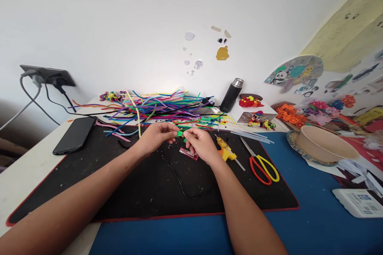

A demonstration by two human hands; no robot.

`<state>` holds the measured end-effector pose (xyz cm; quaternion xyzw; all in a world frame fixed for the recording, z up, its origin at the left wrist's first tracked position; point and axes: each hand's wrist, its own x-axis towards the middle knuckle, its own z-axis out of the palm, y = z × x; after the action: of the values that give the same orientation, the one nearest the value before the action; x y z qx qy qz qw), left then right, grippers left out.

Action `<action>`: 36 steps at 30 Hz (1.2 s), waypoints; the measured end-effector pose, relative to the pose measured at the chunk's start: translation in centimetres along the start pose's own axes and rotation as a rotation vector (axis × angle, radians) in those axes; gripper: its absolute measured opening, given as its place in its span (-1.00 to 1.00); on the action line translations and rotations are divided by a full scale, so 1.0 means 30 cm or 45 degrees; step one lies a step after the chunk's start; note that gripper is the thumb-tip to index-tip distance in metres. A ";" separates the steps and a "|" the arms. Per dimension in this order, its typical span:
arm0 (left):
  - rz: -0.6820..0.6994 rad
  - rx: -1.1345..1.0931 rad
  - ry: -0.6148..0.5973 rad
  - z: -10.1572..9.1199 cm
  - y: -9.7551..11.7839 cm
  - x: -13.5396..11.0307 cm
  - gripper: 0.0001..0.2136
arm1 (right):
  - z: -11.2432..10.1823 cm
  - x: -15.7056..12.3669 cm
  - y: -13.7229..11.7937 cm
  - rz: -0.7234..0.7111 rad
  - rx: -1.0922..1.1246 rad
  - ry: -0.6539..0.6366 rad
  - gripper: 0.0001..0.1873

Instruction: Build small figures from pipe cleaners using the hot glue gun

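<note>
Both my hands meet over the black mat (125,191), pinching a small piece of green pipe cleaner (180,133). My left hand (158,137) grips its left side between thumb and fingertips. My right hand (200,143) pinches its right side, where more green shows under the fingers. Below my right hand lies a red lighter (188,153), partly covered by the fingers. A yellow glue gun (226,149) with a clear stick rests just right of that hand. Farther right are scissors (263,167) with one red and one yellow handle.
A heap of colourful pipe cleaners (161,105) spreads along the wall. At left lies a black phone (74,135). A black flask (231,95) leans at the back beside a white box (254,111). A bowl (327,143) stands right, and a dark cable crosses the mat.
</note>
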<state>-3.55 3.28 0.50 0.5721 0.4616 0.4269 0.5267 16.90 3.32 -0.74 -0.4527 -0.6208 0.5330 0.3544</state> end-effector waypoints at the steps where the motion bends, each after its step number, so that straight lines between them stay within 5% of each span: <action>1: 0.008 0.014 -0.008 0.001 -0.002 0.000 -0.60 | 0.004 -0.003 -0.005 0.016 0.034 -0.016 -0.73; 10: 0.180 0.118 -0.079 0.022 -0.009 -0.015 -0.64 | 0.011 -0.014 -0.021 0.013 0.136 0.054 -0.71; 21: 0.510 0.757 -0.014 0.000 0.020 -0.039 -0.78 | 0.011 -0.020 -0.024 0.032 0.215 0.010 -0.70; 30: 0.429 0.645 -0.020 0.009 0.019 -0.047 -0.78 | 0.016 -0.026 -0.037 0.033 0.260 -0.020 -0.70; 36: 0.554 0.833 0.058 0.003 0.020 -0.051 -0.79 | 0.025 -0.030 -0.043 0.042 0.333 -0.054 -0.65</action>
<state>-3.73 1.75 1.08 0.7847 0.4528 0.3715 0.2032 16.27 2.20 0.44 -0.4017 -0.5458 0.6245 0.3884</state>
